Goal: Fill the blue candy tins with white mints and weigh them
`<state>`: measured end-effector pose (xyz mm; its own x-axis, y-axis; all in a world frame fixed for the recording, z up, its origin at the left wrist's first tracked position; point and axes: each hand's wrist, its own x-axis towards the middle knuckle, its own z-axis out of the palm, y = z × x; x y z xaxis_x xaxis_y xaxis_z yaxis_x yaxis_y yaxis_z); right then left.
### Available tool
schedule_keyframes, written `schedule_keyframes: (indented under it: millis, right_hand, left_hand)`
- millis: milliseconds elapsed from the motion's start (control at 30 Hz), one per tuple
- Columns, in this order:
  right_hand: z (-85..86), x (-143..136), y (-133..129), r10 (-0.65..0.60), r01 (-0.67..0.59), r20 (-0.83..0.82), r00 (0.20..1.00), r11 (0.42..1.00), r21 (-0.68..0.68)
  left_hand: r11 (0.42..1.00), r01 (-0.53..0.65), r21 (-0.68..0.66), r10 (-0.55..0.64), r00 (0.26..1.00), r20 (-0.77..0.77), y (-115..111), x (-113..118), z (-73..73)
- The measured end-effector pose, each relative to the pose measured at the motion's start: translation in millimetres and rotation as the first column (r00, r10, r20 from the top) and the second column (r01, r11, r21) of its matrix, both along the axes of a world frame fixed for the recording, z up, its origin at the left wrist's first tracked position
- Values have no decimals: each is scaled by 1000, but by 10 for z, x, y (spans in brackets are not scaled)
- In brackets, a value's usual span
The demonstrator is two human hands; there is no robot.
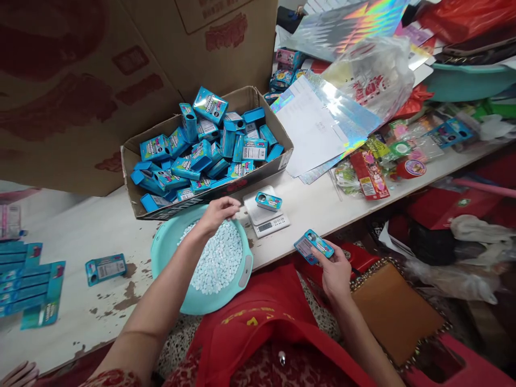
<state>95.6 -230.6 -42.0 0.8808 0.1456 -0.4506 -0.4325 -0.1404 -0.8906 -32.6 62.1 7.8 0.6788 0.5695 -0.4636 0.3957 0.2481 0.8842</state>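
Blue is the small packet (306, 246) pinched in the grip of our right hand (337, 269), near the front edge of the tabletop (314, 207). Our left hand (218, 215) hangs, curled, over the turquoise basin (165, 252) of pale pellets (217, 266); we cannot tell whether its grip pinches anything. Between our hands, another packet (269, 202) lies on the scale (278, 222); behind the basin, more fill a cardboard box (258, 176).
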Motion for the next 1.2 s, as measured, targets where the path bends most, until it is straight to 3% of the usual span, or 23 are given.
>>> schedule_keyframes:
  millis: [167, 233, 333, 533, 667, 833, 1033, 1100, 1200]
  right_hand:
    - [-67, -8, -47, 23, -22, 23, 999, 1000, -21]
    - [-69, -22, -42, 39, -38, 33, 999, 999, -32]
    - [-48, -49, -19, 68, -66, 46, 997, 997, -45]
    - [-11, -98, -6, 62, -60, 47, 997, 998, -35]
    - [-13, -124, -41, 45, -44, 33, 998, 999, -23]
    - [-44, -141, -71, 44, -43, 50, 998, 999, -21]
    - [-50, -140, -55, 35, -35, 42, 998, 999, -21]
    - [-44, -130, -47, 36, -35, 41, 999, 999, -14]
    - [-35, -112, -20, 40, -39, 42, 998, 999, -13]
  left_hand:
    - [998, -57, -28, 49, 972, -232, -137, -806, -241]
    - [1000, -20, -21, 12, 952, -307, -227, -999, -359]
    - [996, 85, 17, -72, 925, -373, -347, -1109, -480]
    - [965, 225, 138, -145, 890, -433, -415, -1028, -496]
    - [900, 344, 266, -176, 847, -501, -375, -970, -440]
    - [866, 411, 284, -200, 807, -556, -283, -844, -371]
    - [684, 671, 285, -400, 672, -623, -215, -775, -242]
    - [639, 683, 355, -399, 688, -606, -221, -697, -141]
    - [591, 576, 565, -282, 804, -524, -252, -353, 5]
